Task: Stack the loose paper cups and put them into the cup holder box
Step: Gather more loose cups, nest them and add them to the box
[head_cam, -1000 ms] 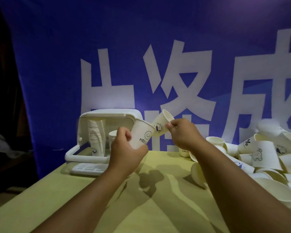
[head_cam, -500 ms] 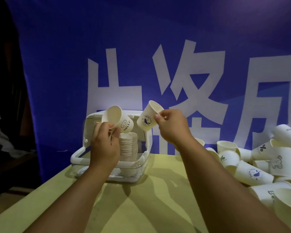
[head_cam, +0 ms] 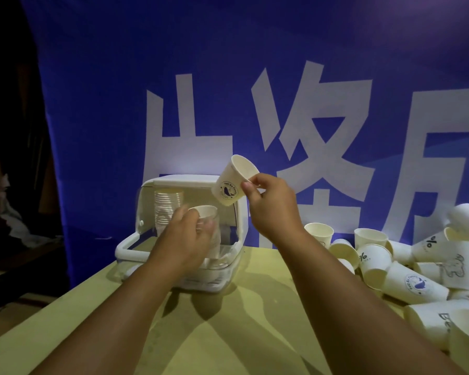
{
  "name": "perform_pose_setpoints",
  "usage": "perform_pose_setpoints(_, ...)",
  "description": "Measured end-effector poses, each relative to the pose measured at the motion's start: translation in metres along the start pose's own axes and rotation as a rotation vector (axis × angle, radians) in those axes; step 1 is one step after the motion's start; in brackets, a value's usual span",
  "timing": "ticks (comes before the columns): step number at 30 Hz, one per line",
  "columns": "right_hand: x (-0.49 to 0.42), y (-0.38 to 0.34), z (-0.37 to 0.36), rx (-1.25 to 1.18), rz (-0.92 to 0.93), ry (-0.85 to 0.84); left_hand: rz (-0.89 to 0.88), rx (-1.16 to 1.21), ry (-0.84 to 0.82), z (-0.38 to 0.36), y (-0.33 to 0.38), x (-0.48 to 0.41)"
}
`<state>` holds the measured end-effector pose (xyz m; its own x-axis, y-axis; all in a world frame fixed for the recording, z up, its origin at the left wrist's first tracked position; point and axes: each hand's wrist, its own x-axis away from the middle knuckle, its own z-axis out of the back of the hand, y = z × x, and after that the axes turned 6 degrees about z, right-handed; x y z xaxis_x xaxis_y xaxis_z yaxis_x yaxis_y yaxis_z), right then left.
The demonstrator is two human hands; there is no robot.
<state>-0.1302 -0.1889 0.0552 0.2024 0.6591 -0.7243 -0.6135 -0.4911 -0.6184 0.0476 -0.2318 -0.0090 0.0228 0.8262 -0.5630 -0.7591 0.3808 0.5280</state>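
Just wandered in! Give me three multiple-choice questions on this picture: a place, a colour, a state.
1. The loose cups lie: A) on the table, right of the box; B) on the floor; C) on the box lid.
2. The banner is: A) red; B) blue; C) green.
3. The cup in the right hand is: A) crushed; B) standing on the table; C) held tilted in the air.
Answers: A, they are heaped beside the box; B, blue cloth with white characters; C, the hand holds it above the box.

matt paper cups (head_cam: 406,282) — glossy white plastic box (head_cam: 190,182) — smooth matt tabletop (head_cam: 228,334), cloth banner (head_cam: 255,63).
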Motion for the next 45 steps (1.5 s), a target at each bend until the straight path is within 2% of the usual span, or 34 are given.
perform_pose_setpoints(2,0.003,-0.002,-0.002,0.003,0.021,-0.026,0.016,0.072,-0.048,-0.004,0.004,0.002)
perform_pose_setpoints(6,0.006,-0.003,-0.007,0.158,0.109,-0.115,0.03,0.234,0.004,-0.008,0.006,0.004)
perform_pose_setpoints(10,0.005,-0.001,-0.014,0.357,0.163,-0.226,-0.029,0.246,0.039,-0.01,0.006,0.006)
perform_pose_setpoints(15,0.013,-0.002,-0.021,0.149,0.082,-0.223,-0.118,0.168,0.081,-0.01,0.006,0.008)
perform_pose_setpoints(17,0.015,0.001,-0.024,0.162,0.05,-0.254,-0.086,0.146,0.077,-0.012,0.003,0.005)
perform_pose_setpoints(22,0.024,0.015,-0.033,0.282,0.03,-0.491,0.022,0.074,0.03,-0.017,0.001,0.004)
perform_pose_setpoints(26,0.026,0.021,-0.031,0.269,0.018,-0.485,0.055,0.057,-0.001,-0.018,0.001,0.005)
perform_pose_setpoints(29,0.021,0.026,-0.014,0.35,-0.03,-0.398,-0.029,-0.033,0.124,-0.017,0.002,0.011)
perform_pose_setpoints(32,0.016,0.038,0.015,0.488,-0.116,-0.294,-0.224,-0.166,0.321,-0.022,0.016,0.023)
perform_pose_setpoints(34,0.018,0.049,0.036,0.568,-0.188,-0.306,-0.342,-0.153,0.341,-0.029,0.033,0.034)
perform_pose_setpoints(36,0.022,0.063,0.051,0.673,-0.243,-0.403,-0.457,-0.129,0.258,-0.043,0.051,0.043)
perform_pose_setpoints(38,0.029,0.077,0.06,0.758,-0.302,-0.531,-0.462,-0.101,0.145,-0.055,0.066,0.048)
perform_pose_setpoints(41,0.033,0.096,0.07,0.769,-0.38,-0.598,-0.329,-0.115,-0.05,-0.073,0.081,0.043)
perform_pose_setpoints(45,0.027,0.101,0.084,0.785,-0.464,-0.551,-0.162,-0.046,-0.277,-0.106,0.097,0.033)
